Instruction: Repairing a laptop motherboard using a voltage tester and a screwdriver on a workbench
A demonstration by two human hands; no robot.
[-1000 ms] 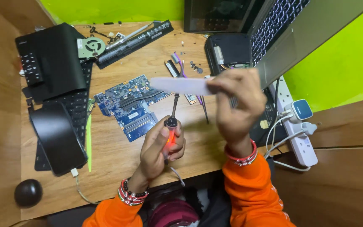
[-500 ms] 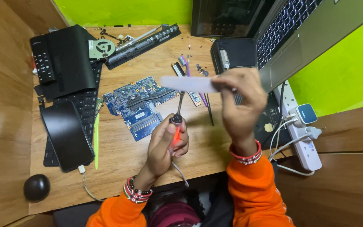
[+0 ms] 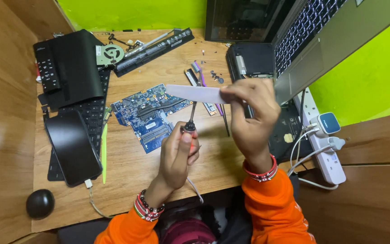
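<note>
Both hands have barely shifted since a second ago. Right hand (image 3: 251,118) pinches a flat white plastic strip (image 3: 195,94) level above the wooden counter (image 3: 127,180). Left hand (image 3: 179,156) grips a red-handled screwdriver (image 3: 190,124), tip up against the strip, above the blue circuit board (image 3: 147,115).

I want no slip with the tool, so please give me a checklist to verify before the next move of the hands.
1. Left hand grips the screwdriver handle firmly: ok.
2. Right hand holds the white strip by one end: ok.
3. Screwdriver tip seated on the strip: cannot tell, it is hidden behind the strip.
4. Blue circuit board lies flat on the table, below the tool: ok.
5. Small loose screws kept away from the hands: ok.
</note>
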